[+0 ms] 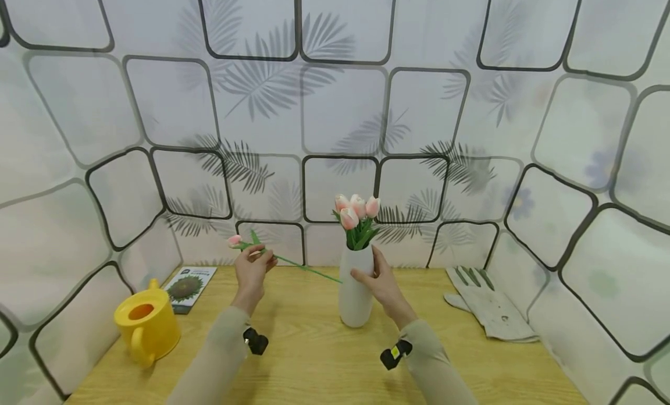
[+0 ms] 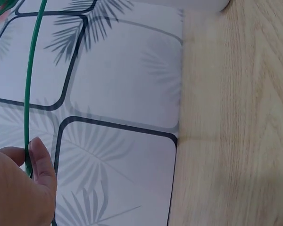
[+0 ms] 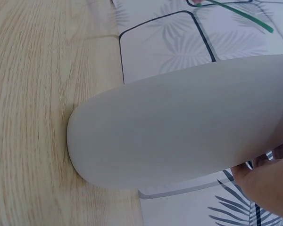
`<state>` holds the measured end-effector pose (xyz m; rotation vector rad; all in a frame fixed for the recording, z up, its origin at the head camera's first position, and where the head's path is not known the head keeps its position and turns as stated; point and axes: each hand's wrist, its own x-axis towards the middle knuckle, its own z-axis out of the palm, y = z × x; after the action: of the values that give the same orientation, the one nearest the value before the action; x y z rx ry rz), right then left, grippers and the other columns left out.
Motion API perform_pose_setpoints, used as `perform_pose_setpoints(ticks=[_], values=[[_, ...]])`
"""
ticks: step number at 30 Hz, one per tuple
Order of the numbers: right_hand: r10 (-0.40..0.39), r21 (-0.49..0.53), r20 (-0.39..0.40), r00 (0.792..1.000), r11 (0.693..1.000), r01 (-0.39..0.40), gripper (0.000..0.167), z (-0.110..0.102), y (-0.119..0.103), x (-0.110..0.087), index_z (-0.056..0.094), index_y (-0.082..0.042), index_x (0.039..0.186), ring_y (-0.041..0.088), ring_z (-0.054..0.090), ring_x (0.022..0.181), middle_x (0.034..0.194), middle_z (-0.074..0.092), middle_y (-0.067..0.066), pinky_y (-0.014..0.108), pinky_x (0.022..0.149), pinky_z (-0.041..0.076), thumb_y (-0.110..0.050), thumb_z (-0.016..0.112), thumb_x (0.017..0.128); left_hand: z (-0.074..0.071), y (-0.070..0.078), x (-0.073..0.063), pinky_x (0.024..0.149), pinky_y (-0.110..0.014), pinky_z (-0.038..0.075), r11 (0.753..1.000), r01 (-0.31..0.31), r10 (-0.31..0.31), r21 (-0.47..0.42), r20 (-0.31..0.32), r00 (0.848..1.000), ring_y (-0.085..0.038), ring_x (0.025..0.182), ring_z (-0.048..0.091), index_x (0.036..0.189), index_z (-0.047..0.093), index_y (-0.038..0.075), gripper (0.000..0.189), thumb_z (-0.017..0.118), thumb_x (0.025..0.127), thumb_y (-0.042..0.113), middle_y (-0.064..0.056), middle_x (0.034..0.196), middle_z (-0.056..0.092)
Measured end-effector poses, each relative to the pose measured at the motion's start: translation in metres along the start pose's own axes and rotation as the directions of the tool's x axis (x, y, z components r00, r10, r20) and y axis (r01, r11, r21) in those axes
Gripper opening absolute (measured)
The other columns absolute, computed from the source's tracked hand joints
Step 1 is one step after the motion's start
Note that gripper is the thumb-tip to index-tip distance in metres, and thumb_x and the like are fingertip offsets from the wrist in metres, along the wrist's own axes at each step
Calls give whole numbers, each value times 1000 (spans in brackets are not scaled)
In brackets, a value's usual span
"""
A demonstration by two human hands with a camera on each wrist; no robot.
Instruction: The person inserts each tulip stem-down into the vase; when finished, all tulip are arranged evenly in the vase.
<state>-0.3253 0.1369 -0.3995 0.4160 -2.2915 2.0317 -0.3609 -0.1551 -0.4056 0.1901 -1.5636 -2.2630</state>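
Note:
My left hand [image 1: 250,275] pinches the green stem of a single pink tulip [image 1: 306,267] between thumb and fingers, above the table. The bloom points left, and the stem slants down to the right, its tip by the vase's left side in the head view. In the left wrist view, thumb and fingertip press on the stem [image 2: 27,99]. A white vase [image 1: 352,303] stands upright with several pink tulips [image 1: 357,208] in its mouth. My right hand [image 1: 386,288] grips the vase's upper right side, thumb across the front. The right wrist view shows the vase wall [image 3: 170,127] close up.
A yellow watering can [image 1: 157,329] stands at the left of the wooden table [image 1: 303,364]. Behind it lies a seed packet with a sunflower picture [image 1: 187,287]. Pale gardening gloves [image 1: 494,309] lie at the right. Patterned fabric walls [image 1: 345,114] enclose the back and sides.

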Motion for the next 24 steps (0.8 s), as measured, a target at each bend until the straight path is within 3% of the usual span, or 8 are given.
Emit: perform_pose_setpoints(ticks=[6,16,24], values=[[-2,-13,2,1000,1000,2,84,0,0,0,17,-14,157,38,34,143,157,32,17,57,115,32,-19,71,92,6,9,-1,74,-23,60,995,-65,61,-78,-55,997,-7,64,66,112,55,0,26,64,89,-6,-6,89,52],[-2,-15,2,1000,1000,2,84,0,-2,-1,17,-13,157,37,34,143,157,32,17,57,115,31,-18,70,92,20,21,-8,68,-23,60,963,-180,147,-199,-168,975,-9,63,67,99,58,3,22,70,85,-9,-7,84,55],[7,-17,-6,1000,1000,-7,84,1,-2,0,18,-15,157,38,34,143,158,31,15,57,115,32,-19,70,92,33,31,-18,70,-26,61,936,-252,212,-245,-178,961,-12,64,68,96,60,3,21,71,83,-11,-9,86,55]])
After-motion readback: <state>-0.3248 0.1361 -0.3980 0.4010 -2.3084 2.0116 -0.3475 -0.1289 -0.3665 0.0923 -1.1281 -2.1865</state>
